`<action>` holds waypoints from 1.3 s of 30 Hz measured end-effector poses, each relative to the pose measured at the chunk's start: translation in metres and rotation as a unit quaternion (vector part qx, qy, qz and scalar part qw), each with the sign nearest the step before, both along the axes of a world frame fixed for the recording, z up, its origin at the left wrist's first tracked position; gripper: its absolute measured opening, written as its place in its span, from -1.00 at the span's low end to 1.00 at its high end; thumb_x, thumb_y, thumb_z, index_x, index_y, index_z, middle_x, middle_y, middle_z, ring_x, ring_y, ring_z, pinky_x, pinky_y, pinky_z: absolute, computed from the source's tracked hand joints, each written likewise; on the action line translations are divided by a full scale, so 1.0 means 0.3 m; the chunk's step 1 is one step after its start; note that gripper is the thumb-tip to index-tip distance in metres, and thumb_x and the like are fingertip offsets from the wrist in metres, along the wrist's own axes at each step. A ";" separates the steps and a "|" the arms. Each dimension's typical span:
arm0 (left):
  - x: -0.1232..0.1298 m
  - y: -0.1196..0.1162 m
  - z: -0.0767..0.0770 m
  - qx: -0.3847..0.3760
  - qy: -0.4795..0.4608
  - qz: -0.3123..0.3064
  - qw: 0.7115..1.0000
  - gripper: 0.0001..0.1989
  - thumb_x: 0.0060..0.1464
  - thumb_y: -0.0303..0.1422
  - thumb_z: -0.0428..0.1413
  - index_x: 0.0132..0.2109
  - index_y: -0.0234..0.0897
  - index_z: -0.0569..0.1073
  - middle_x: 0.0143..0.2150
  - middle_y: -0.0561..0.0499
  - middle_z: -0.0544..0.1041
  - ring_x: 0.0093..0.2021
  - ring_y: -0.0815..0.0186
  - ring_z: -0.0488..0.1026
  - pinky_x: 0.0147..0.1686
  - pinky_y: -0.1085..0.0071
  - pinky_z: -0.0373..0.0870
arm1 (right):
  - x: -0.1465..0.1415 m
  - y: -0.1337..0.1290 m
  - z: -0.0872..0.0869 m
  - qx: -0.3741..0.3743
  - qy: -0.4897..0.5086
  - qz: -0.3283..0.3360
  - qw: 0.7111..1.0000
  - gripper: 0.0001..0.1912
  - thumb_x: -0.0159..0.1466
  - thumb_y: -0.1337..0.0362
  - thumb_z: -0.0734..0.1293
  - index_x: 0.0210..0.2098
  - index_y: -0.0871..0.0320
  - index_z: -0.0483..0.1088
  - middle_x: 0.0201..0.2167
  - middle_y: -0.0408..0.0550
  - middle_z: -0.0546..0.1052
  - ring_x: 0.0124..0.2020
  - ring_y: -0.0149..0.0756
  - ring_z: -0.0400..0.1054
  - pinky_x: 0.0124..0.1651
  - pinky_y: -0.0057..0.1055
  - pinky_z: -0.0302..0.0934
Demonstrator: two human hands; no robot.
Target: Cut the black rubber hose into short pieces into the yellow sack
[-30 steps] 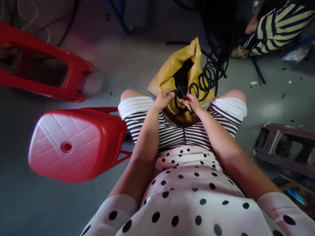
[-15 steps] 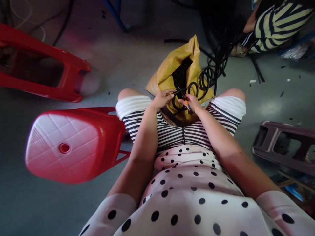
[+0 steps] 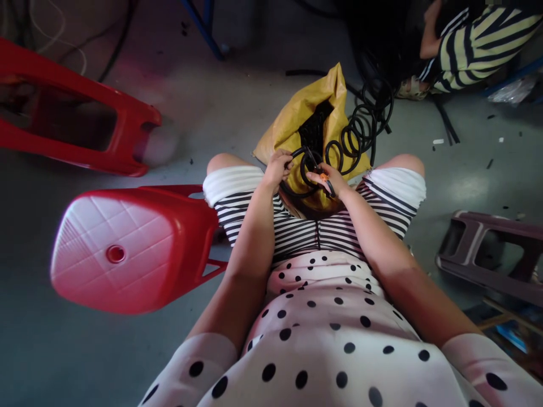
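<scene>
Between my knees stands a yellow woven sack (image 3: 285, 125) with its mouth open and dark pieces inside. My left hand (image 3: 278, 169) is closed around a black rubber hose (image 3: 299, 151), near the sack's mouth. The hose loops beneath my hands, and coils lie over the sack's right side. In my right hand (image 3: 337, 178) is a pair of scissors with orange and black handles (image 3: 326, 178). Their dark blades point up and left, close to the hose loop; whether they touch it I cannot tell.
A red stool (image 3: 114, 254) stands at my left, with another red stool (image 3: 85, 102) beyond it. A brown stool (image 3: 483, 249) is at the right. A person in striped clothing (image 3: 475, 51) sits at the upper right beside tangled black hose. Small scraps lie on the floor.
My left hand has shifted slightly left and its fingers have curled in around the hose. The hose now bends in a loop near the scissors. My right hand has barely moved.
</scene>
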State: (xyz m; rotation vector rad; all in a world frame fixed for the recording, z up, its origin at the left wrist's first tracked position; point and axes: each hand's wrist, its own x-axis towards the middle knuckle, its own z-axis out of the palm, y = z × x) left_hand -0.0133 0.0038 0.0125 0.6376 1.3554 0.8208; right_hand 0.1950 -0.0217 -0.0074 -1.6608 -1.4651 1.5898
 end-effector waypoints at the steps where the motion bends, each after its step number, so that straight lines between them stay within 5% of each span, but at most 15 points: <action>1: 0.000 0.001 -0.001 0.001 0.000 -0.003 1.000 -0.90 0.25 -0.46 0.08 -0.12 -0.20 0.32 -0.54 0.22 0.31 -0.68 0.51 0.05 -0.65 0.56 -0.14 | 0.001 -0.004 0.008 -0.006 -0.001 0.012 1.000 -0.30 0.06 -0.42 0.53 -0.33 0.06 0.34 -0.48 -0.20 0.37 -0.39 -0.31 0.26 -0.31 -0.34 0.09; 13: 0.026 -0.020 0.008 0.026 0.032 -0.070 0.997 -0.88 0.31 -0.48 0.14 -0.16 -0.22 0.32 -0.54 0.22 0.38 -0.64 0.52 0.12 -0.60 0.54 -0.03 | -0.021 -0.017 0.041 -0.021 -0.018 0.060 0.998 -0.35 0.13 -0.37 0.49 -0.28 0.06 0.33 -0.45 -0.22 0.38 -0.31 -0.29 0.27 -0.21 -0.33 0.10; 21: 0.030 -0.018 -0.023 0.058 0.056 -0.128 0.988 -0.80 0.16 -0.49 0.24 -0.25 -0.23 0.34 -0.54 0.20 0.39 -0.56 0.50 0.23 -0.49 0.57 0.10 | -0.023 -0.012 0.030 0.011 -0.030 0.068 0.997 -0.28 0.13 -0.47 0.44 -0.41 0.08 0.30 -0.53 -0.18 0.31 -0.39 -0.31 0.21 -0.28 -0.33 0.05; 26: 0.018 -0.016 -0.002 0.052 0.024 -0.123 0.991 -0.80 0.16 -0.46 0.25 -0.22 -0.22 0.34 -0.55 0.20 0.40 -0.60 0.51 0.18 -0.52 0.58 0.05 | -0.019 -0.017 0.029 0.017 -0.026 0.053 0.998 -0.26 0.09 -0.48 0.45 -0.43 0.10 0.31 -0.56 -0.21 0.25 -0.43 -0.35 0.15 -0.32 -0.34 -0.01; 32: 0.009 -0.019 0.002 0.030 -0.012 -0.168 0.985 -0.78 0.07 -0.49 0.31 -0.27 -0.24 0.39 -0.60 0.21 0.34 -0.63 0.51 0.18 -0.57 0.58 -0.01 | -0.007 -0.006 0.026 0.004 -0.040 0.066 0.997 -0.24 0.03 -0.48 0.48 -0.34 0.12 0.41 -0.47 -0.16 0.41 -0.36 -0.30 0.27 -0.27 -0.35 0.08; 39: 0.021 -0.016 0.003 0.038 0.000 -0.115 0.993 -0.78 0.11 -0.51 0.29 -0.25 -0.24 0.37 -0.55 0.20 0.39 -0.62 0.54 0.16 -0.56 0.60 0.00 | -0.022 0.015 0.017 0.035 -0.092 0.062 0.993 -0.30 0.09 -0.44 0.48 -0.45 0.12 0.39 -0.60 -0.19 0.25 -0.46 -0.35 0.13 -0.34 -0.33 -0.02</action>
